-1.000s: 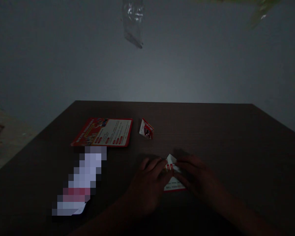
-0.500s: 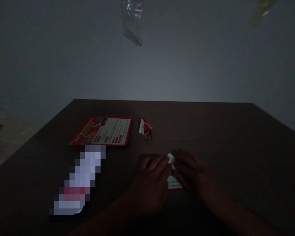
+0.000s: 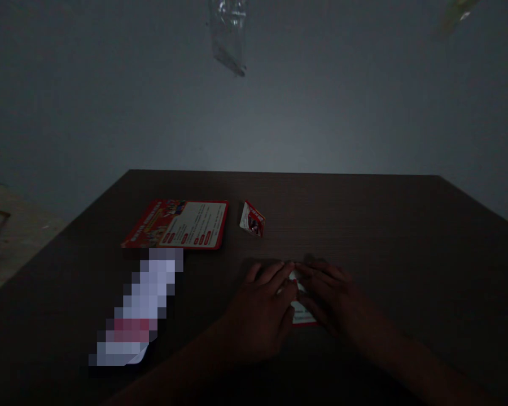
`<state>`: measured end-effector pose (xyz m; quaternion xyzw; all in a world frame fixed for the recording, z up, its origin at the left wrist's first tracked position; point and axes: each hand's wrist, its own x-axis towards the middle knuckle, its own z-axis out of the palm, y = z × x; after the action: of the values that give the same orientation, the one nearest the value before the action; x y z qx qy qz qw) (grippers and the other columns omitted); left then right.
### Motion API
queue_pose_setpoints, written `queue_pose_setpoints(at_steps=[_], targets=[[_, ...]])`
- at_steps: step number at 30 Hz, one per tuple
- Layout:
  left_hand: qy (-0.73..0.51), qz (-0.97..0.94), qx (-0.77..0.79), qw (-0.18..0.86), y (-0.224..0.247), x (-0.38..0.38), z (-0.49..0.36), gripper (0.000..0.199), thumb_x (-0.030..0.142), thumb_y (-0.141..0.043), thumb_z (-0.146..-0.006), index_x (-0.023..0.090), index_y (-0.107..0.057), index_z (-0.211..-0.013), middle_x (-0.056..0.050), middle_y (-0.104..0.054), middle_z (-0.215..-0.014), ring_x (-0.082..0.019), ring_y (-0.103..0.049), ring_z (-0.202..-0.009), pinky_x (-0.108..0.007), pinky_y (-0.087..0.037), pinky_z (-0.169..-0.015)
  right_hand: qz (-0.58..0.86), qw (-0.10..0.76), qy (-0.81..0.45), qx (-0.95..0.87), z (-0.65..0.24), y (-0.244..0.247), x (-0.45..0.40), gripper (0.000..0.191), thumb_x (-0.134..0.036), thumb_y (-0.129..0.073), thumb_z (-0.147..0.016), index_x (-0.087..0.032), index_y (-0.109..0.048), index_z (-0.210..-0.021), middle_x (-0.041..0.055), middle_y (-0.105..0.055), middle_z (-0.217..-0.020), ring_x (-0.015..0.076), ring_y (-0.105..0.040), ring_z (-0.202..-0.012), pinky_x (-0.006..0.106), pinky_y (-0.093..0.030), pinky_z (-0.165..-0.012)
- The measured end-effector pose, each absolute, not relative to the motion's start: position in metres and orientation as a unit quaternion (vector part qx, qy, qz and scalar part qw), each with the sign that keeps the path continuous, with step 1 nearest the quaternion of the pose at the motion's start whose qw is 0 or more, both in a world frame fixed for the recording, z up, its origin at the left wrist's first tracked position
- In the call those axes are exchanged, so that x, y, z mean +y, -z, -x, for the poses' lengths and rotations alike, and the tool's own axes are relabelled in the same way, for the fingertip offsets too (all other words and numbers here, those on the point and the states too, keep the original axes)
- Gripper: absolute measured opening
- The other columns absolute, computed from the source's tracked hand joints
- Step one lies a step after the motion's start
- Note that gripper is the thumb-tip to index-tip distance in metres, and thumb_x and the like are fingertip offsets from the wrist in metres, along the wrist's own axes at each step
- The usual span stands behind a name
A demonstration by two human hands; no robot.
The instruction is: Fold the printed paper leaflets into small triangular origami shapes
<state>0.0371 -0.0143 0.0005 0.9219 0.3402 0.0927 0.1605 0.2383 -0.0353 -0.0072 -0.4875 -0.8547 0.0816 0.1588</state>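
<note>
On the table in the head view lies a small folded paper, white with print and a red lower edge. My left hand presses on its left side, fingers spread and stretched forward. From the right, my right hand lies over the paper with its fingers extended and low. The fingertips of both hands meet at the paper's upper end, hiding much of it. Beyond the hands stands a small folded red and white paper piece, its edges raised off the table.
A stack of red and white printed sheets lies at the back left of the dark table. Nearer me is a bright phone-like object, its face pixelated. A clear plastic bag hangs on the wall behind.
My fingertips have come closer together over the paper's top, covering more of it. The view has shifted slightly; the other things on the table stay in place.
</note>
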Motion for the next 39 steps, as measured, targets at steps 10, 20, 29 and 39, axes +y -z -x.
queue_pose_setpoints(at_steps=[10,20,29,39], targets=[[-0.127,-0.932,0.279,0.192,0.001,-0.004,-0.024,0.055,0.052,-0.054,-0.082,0.02,-0.047,-0.127,-0.011,-0.047,-0.136,-0.026,-0.039,-0.125,-0.045,-0.023,-0.103,0.465,0.108,-0.143,-0.867,-0.258,0.002,-0.039,0.068,-0.049,-0.061,-0.079,-0.022,-0.04,-0.137,0.0057,-0.042,-0.144,0.0274,-0.034,-0.131,0.047,-0.033,-0.106],[-0.15,-0.926,0.268,0.217,-0.002,-0.004,-0.027,0.033,0.038,-0.057,-0.083,0.019,-0.057,-0.11,-0.009,-0.056,-0.12,-0.024,-0.047,-0.112,-0.04,-0.031,-0.097,0.461,0.105,-0.143,-0.87,-0.259,0.005,-0.04,0.067,-0.047,-0.06,-0.08,-0.022,-0.04,-0.138,0.0061,-0.04,-0.144,0.0273,-0.033,-0.132,0.047,-0.031,-0.107],[-0.17,-0.936,0.251,0.179,0.0,-0.004,-0.028,0.024,0.027,-0.042,-0.092,0.016,-0.062,-0.099,-0.008,-0.063,-0.106,-0.021,-0.053,-0.104,-0.039,-0.033,-0.093,0.462,0.083,-0.144,-0.871,-0.259,0.001,-0.04,0.054,-0.048,-0.048,-0.088,-0.02,-0.044,-0.135,0.0042,-0.038,-0.146,0.0245,-0.03,-0.133,0.044,-0.03,-0.108],[-0.181,-0.953,0.22,0.101,0.006,-0.004,-0.03,0.015,0.019,-0.047,-0.09,0.016,-0.061,-0.095,-0.006,-0.065,-0.101,-0.019,-0.056,-0.097,-0.036,-0.038,-0.085,0.446,0.117,-0.147,-0.875,-0.258,-0.002,-0.039,0.068,-0.05,-0.061,-0.078,-0.02,-0.042,-0.136,0.009,-0.044,-0.141,0.0289,-0.036,-0.13,0.048,-0.032,-0.105]])
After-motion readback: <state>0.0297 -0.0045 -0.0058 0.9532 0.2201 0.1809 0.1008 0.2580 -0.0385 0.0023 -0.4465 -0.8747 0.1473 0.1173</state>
